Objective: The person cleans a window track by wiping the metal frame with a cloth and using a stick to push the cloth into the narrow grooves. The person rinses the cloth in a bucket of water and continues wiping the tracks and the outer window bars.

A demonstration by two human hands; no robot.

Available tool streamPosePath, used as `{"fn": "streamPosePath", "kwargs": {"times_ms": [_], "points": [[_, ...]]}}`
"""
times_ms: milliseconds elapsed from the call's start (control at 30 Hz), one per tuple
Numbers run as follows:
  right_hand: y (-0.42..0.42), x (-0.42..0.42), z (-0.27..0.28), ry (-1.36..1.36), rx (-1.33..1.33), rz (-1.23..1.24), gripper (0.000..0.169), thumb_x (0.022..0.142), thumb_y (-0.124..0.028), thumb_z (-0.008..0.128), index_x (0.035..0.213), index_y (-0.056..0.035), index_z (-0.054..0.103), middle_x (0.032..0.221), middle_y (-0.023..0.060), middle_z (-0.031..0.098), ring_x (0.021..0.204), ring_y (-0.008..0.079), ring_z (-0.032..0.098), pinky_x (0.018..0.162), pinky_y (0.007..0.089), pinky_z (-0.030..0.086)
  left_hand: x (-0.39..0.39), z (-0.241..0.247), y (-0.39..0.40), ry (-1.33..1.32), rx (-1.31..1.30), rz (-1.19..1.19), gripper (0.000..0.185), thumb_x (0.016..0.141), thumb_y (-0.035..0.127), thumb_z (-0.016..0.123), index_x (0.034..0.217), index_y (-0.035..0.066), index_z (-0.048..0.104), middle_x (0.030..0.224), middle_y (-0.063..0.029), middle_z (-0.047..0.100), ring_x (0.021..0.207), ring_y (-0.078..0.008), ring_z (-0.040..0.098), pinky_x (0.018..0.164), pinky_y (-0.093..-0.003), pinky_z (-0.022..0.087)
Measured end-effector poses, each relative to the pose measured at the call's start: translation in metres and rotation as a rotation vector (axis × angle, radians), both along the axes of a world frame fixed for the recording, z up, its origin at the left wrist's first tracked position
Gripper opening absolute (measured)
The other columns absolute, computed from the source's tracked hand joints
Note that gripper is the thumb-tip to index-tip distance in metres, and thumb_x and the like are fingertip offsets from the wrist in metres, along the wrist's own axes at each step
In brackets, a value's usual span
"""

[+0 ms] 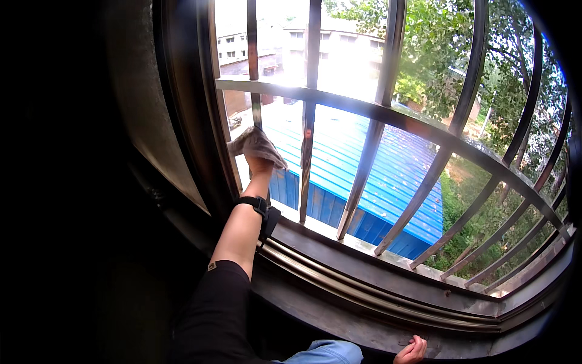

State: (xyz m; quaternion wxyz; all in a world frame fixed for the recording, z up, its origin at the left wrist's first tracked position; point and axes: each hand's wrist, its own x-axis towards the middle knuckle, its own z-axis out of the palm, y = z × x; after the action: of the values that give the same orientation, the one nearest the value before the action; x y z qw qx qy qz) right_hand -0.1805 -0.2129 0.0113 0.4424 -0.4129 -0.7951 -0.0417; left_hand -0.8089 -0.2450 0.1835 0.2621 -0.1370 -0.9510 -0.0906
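A crumpled greyish cloth (266, 148) is in my left hand (259, 165), which reaches out beside the left side of the window frame (200, 113). The cloth covers most of the fingers. It overlaps a vertical metal bar (256, 111) of the window grille, but whether it touches the bar is hard to tell. A black strap with a dark device (268, 218) is around my left wrist. Low in the view, my right hand (411, 349) rests at the inner window sill (377, 334) with curled fingers. Its palm is hidden.
Metal bars and a crossbar (345, 103) span the window opening. Along its bottom runs a sliding-window track (363, 295). Outside lie a blue corrugated metal roof (363, 164), trees (436, 59) and pale buildings (338, 45). My knee in blue denim (329, 351) is below the sill.
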Motion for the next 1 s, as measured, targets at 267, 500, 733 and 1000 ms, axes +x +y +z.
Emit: {"fn": "streamPosePath", "kwargs": {"times_ms": [267, 500, 733, 1000], "points": [[-0.001, 0.002, -0.002, -0.021, -0.022, 0.027, 0.024, 0.081, -0.006, 0.042, 0.092, -0.0034, 0.063, 0.084, 0.0152, 0.062, 0.078, 0.0332, 0.06, 0.071, 0.0394, 0.049, -0.025, 0.051, 0.021, 0.248, -0.007, 0.063, 0.043, 0.093, 0.031, 0.038, 0.127, 0.007, 0.047, 0.13, -0.0121, 0.048, 0.12, -0.0239, 0.046, 0.101, -0.0362, 0.035], [0.0, 0.002, -0.002, -0.037, -0.019, 0.037, 0.025, 0.08, -0.005, 0.041, 0.091, -0.0026, 0.063, 0.085, 0.016, 0.062, 0.079, 0.0338, 0.059, 0.073, 0.0399, 0.048, -0.035, 0.011, 0.015, 0.437, -0.159, 0.117, 0.04, 0.094, 0.026, 0.036, 0.127, 0.005, 0.045, 0.126, -0.0124, 0.048, 0.119, -0.0233, 0.044, 0.104, -0.0366, 0.03], [-0.002, -0.001, 0.001, -0.055, -0.024, 0.051, 0.024, 0.079, -0.005, 0.041, 0.091, -0.0021, 0.062, 0.086, 0.0167, 0.061, 0.081, 0.0344, 0.059, 0.074, 0.0406, 0.047, 0.016, 0.084, 0.007, 0.067, 0.12, -0.315, 0.047, 0.09, 0.03, 0.043, 0.127, 0.002, 0.044, 0.13, -0.0185, 0.045, 0.124, -0.0289, 0.04, 0.107, -0.0363, 0.026], [-0.002, 0.0, 0.001, -0.074, -0.052, 0.059, 0.024, 0.078, -0.004, 0.041, 0.091, -0.0025, 0.061, 0.086, 0.0168, 0.061, 0.081, 0.0345, 0.058, 0.074, 0.0406, 0.047, -0.017, 0.066, 0.009, 0.51, 0.231, -0.131, 0.034, 0.088, 0.025, 0.046, 0.115, 0.005, 0.053, 0.119, -0.0149, 0.053, 0.116, -0.027, 0.048, 0.101, -0.0356, 0.034]]}}
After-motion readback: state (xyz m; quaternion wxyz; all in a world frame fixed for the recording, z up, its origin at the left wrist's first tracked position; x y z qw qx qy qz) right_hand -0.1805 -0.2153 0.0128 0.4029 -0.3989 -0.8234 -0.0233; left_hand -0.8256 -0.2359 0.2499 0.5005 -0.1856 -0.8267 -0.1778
